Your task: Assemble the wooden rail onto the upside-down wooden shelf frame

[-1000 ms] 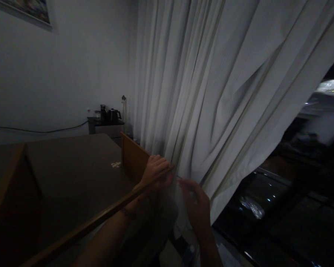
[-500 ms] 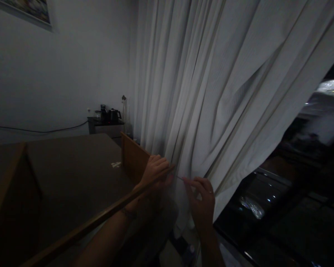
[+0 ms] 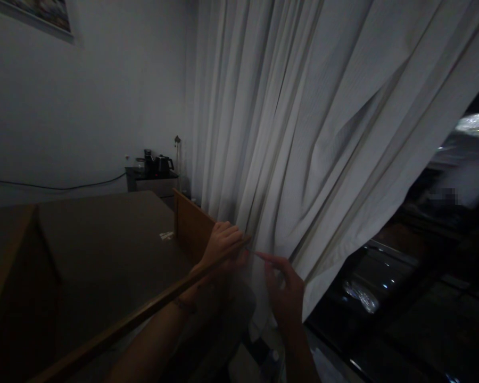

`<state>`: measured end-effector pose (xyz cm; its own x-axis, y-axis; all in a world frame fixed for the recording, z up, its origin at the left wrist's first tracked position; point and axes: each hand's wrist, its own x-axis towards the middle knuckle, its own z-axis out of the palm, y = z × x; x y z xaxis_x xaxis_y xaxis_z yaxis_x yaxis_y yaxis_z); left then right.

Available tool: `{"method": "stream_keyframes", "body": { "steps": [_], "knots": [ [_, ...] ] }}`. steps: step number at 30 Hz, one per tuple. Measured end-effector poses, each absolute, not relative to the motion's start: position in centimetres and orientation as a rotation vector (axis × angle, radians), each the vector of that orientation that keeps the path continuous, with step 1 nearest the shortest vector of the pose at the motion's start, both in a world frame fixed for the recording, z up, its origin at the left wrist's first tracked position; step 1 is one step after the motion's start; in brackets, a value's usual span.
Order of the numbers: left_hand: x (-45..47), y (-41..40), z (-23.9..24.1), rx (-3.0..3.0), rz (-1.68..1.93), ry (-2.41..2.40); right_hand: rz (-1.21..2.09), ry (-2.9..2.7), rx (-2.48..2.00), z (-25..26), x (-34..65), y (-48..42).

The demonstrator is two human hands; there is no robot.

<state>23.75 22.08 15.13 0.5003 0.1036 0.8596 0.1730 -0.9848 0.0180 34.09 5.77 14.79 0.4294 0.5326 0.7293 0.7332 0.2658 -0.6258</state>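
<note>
A long wooden board (image 3: 143, 314) runs diagonally from the lower left toward the middle, its narrow edge facing me. My left hand (image 3: 225, 239) is closed over the board's far end, fingers wrapped across it. My right hand (image 3: 285, 290), just to the right, pinches a thin metal rod (image 3: 254, 252) between thumb and forefinger. The rod's tip meets the end of the board or lies very near it; the dim light hides the exact contact. Behind my left hand, another wooden panel (image 3: 193, 218) stands upright at the edge of the brown table (image 3: 115, 234).
At the left rises another wooden panel (image 3: 16, 287). Small white pieces (image 3: 166, 235) lie on the table. A dark cabinet (image 3: 155, 183) in the corner bears a black kettle (image 3: 163, 163). White curtains (image 3: 303, 133) hang close on the right, beside dark glass (image 3: 383, 287).
My right hand has shifted slightly left and its fingers have turned around the thin rod. My left hand and the board stay where they were.
</note>
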Motion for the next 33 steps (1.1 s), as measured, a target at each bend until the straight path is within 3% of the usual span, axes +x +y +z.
{"method": "stream_keyframes", "body": {
  "steps": [33],
  "knots": [
    [23.8,22.2,14.9,-2.66,-1.525,-0.251,-0.239,-1.346,-1.301,14.2,35.2,6.4]
  ]
}}
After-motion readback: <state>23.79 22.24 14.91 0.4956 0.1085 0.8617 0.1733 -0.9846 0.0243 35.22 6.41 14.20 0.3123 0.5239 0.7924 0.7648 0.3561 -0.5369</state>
